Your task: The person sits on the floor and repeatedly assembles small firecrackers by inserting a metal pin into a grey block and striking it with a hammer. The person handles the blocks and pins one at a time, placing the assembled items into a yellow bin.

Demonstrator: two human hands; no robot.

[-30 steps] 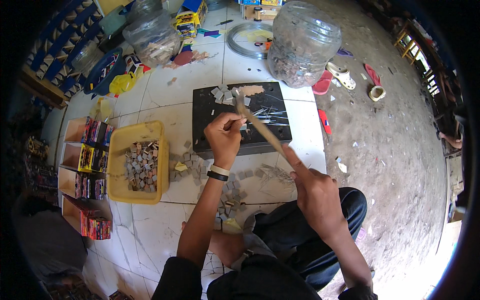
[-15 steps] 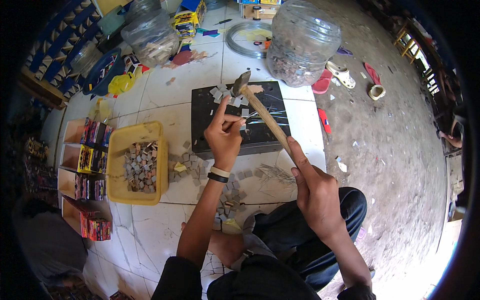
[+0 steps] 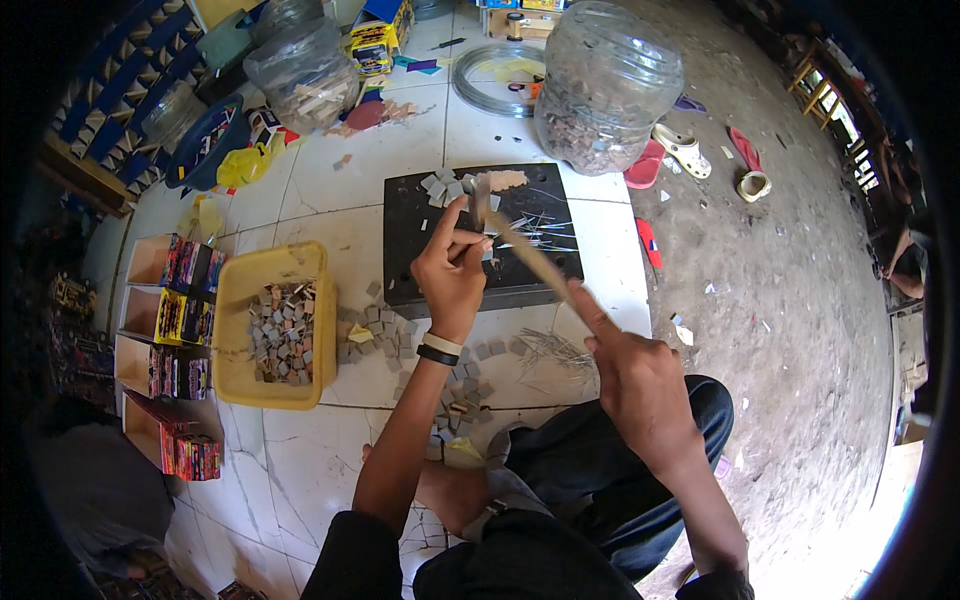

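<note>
On the left, we have the left hand point(image 3: 450, 275) low over the black block point(image 3: 400, 228), index finger pointing up and away from us. Its thumb and other fingers look drawn into a pinch near the block's middle, but we cannot tell whether anything sits between them.

Just beyond those fingertips is the hammer point(image 3: 535, 260), over the block. Its head is nearer the left hand, and its long axis slants from there down toward our right. We cannot tell whether the blurred head touches anything. At the handle's lower end, the right hand point(image 3: 640, 380) has fingers wrapped round the wood and the index finger laid along it.

Left to right again, we see a yellow plastic tub point(image 3: 232, 310), smooth and round-cornered, filled with small grey and tan squares point(image 3: 283, 330). More flat grey squares point(image 3: 385, 325) scatter over the glossy, cracked white tiles point(image 3: 300, 460). On the matte block lie a cluster of grey squares point(image 3: 440, 188), a rough pinkish patch point(image 3: 505, 180) and thin, shiny wires point(image 3: 540, 232). Past its far edge we find a coil of wire point(image 3: 463, 88) and a bulging, clear plastic jar point(image 3: 610, 95), scuffed and part-filled with small pieces.
</note>
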